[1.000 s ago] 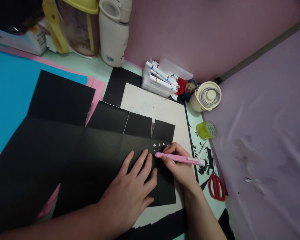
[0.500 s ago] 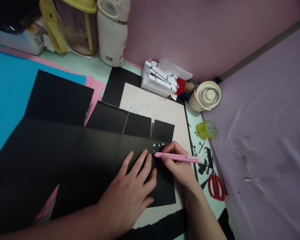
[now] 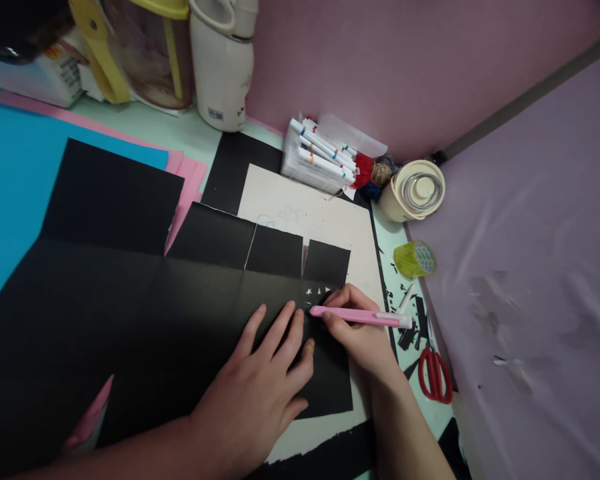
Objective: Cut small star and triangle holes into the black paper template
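A large black sheet of card [image 3: 200, 313], slit into flaps along its far edge, lies across the table. My left hand [image 3: 263, 380] rests flat on it, fingers spread, holding nothing. Between the thumb and fingers of my right hand [image 3: 363, 340] is a pink pen-shaped craft knife [image 3: 353, 315], its tip down on the card just right of my left fingertips. The blade itself is too small to make out. Just beyond the tip are a small white star [image 3: 309, 292] and small triangular shapes, with a curved mark at the tip.
Under the card is a pale board [image 3: 357, 223]. Red-handled scissors [image 3: 435, 377] and black paper scraps [image 3: 407, 333] lie to the right, near green tape [image 3: 415, 259] and a cream pot [image 3: 413, 193]. Behind stand a marker box [image 3: 317, 170], a white bottle [image 3: 223, 80] and a yellow-lidded jug [image 3: 153, 60].
Both hands and the knife stay almost where they were on the card. The whole view has shifted slightly.
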Tool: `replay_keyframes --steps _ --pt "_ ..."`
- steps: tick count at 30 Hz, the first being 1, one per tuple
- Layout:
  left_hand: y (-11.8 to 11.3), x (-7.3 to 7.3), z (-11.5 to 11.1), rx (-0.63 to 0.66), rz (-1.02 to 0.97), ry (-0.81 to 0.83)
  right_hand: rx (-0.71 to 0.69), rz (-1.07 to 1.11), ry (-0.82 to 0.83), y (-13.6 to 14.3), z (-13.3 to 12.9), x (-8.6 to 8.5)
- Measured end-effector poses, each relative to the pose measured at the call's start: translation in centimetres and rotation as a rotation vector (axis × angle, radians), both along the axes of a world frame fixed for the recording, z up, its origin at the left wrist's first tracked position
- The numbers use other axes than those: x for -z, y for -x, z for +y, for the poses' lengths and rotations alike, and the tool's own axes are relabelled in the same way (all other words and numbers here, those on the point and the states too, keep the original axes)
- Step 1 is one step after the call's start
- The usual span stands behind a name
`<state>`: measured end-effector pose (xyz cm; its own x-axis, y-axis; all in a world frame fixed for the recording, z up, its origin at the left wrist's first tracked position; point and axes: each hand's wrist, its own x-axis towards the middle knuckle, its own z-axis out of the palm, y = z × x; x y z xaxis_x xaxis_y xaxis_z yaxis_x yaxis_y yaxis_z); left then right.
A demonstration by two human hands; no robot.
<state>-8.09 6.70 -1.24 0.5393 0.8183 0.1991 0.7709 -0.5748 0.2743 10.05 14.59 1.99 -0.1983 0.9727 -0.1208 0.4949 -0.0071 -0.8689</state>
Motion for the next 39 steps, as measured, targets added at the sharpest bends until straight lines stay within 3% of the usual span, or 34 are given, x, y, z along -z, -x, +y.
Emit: replay_keyframes --steps 30,39 --pt "-0.03 0.04 0.13 0.0 0.005 -0.01 0.056 0.021 -0.025 -0.23 0.13 0.41" --pt "-0.05 0.02 0.09 -0.003 -0.006 -0.006 -0.002 0.078 -0.011 -0.38 0.05 0.51"
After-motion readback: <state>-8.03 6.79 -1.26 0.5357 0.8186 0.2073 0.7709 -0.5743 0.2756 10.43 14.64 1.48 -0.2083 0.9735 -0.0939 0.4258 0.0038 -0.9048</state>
